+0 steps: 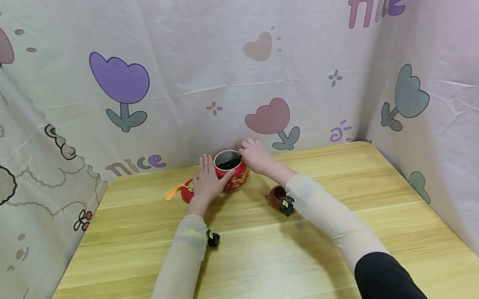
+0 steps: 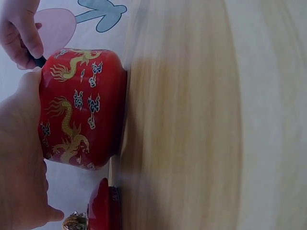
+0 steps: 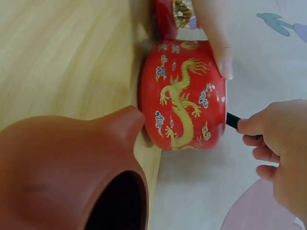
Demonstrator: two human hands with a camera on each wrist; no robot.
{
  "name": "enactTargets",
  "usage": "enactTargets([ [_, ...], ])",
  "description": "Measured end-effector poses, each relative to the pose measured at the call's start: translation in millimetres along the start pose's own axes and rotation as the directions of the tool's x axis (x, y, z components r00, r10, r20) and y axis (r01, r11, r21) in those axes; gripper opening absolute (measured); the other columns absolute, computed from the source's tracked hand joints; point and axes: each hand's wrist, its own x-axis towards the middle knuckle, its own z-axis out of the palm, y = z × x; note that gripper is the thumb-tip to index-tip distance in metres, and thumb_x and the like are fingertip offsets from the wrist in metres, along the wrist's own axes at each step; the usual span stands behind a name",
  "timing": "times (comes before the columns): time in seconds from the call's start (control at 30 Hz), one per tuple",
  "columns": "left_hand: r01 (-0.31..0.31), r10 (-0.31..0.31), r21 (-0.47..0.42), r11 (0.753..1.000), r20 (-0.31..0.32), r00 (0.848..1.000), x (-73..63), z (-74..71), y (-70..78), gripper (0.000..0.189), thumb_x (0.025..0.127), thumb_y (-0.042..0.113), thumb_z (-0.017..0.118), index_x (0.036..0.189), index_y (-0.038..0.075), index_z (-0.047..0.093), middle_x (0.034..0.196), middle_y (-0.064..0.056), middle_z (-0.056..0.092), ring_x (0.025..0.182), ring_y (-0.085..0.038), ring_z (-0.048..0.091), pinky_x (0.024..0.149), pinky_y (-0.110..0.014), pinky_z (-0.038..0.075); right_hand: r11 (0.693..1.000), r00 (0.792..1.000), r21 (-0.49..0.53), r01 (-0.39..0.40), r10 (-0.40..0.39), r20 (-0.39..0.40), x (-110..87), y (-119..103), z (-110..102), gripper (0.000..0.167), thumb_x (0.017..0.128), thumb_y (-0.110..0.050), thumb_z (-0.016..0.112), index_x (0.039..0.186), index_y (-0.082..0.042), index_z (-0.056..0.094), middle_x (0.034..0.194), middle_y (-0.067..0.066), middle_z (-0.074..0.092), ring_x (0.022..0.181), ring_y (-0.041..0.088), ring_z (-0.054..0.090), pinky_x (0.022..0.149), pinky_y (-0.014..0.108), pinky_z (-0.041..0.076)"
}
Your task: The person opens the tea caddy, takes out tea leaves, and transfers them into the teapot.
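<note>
A red jar with gold dragons and a pale rim stands open near the back of the table, dark contents showing inside. My left hand rests against its left side, fingers straight and thumb laid along the rim. On the right, my right hand pinches a slim black handle that reaches over the rim; its far end is hidden in the jar. Left of the jar, partly behind my left hand, lies a red lid with a gold knob and a yellow tassel.
A brown clay teapot with an open top sits under my right wrist, its spout towards the jar. Wrist cameras are strapped to both arms. A patterned cloth hangs right behind the table's back edge.
</note>
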Motion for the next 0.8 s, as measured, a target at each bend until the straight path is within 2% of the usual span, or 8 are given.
enactTargets([
  [0.13, 0.0, 0.0, 0.0, 1.0, -0.004, 1.0, 0.3, 0.1, -0.5, 0.114, 0.08, 0.088, 0.028, 0.157, 0.006, 0.005, 0.166, -0.012, 0.0, 0.154, -0.029, -0.001, 0.118, -0.066, 0.012, 0.997, 0.999, 0.069, -0.024, 0.022, 0.035, 0.1, 1.4, -3.9, 0.018, 0.096, -0.016, 0.06, 0.106, -0.005, 0.07, 0.103, 0.011, 0.063, 0.098, 0.028, 0.052, 0.083, 0.039, 0.046],
  [0.37, 0.003, -0.002, -0.013, 1.0, 0.008, 1.0, -1.9, 0.2, 0.9, 0.112, 0.083, 0.084, 0.033, 0.157, 0.007, 0.002, 0.166, -0.012, -0.002, 0.154, -0.028, -0.004, 0.118, -0.066, 0.01, 0.973, 0.996, 0.222, -0.071, 0.058, 0.064, -2.4, 5.1, -9.8, 0.02, 0.096, -0.016, 0.06, 0.106, -0.003, 0.07, 0.105, 0.013, 0.063, 0.102, 0.03, 0.053, 0.091, 0.045, 0.045],
  [0.53, 0.003, -0.003, -0.015, 1.0, 0.009, 1.0, -2.3, 0.2, 1.6, 0.111, 0.084, 0.083, 0.034, 0.157, 0.007, 0.0, 0.166, -0.013, -0.002, 0.154, -0.029, -0.003, 0.118, -0.067, 0.009, 0.959, 0.996, 0.27, -0.09, 0.079, 0.051, -5.8, 10.4, -9.0, 0.019, 0.096, -0.017, 0.06, 0.101, -0.003, 0.071, 0.103, 0.013, 0.066, 0.1, 0.03, 0.054, 0.09, 0.044, 0.045],
  [0.8, 0.005, -0.005, -0.022, 1.0, -0.003, 1.0, -1.7, 0.6, 1.4, 0.111, 0.084, 0.083, 0.034, 0.157, 0.007, 0.003, 0.166, -0.012, 0.0, 0.154, -0.028, -0.003, 0.118, -0.067, 0.01, 0.939, 0.994, 0.33, -0.096, 0.109, -0.019, -11.7, 16.8, -3.0, 0.02, 0.096, -0.017, 0.061, 0.098, -0.002, 0.072, 0.098, 0.014, 0.066, 0.094, 0.031, 0.055, 0.086, 0.044, 0.045],
])
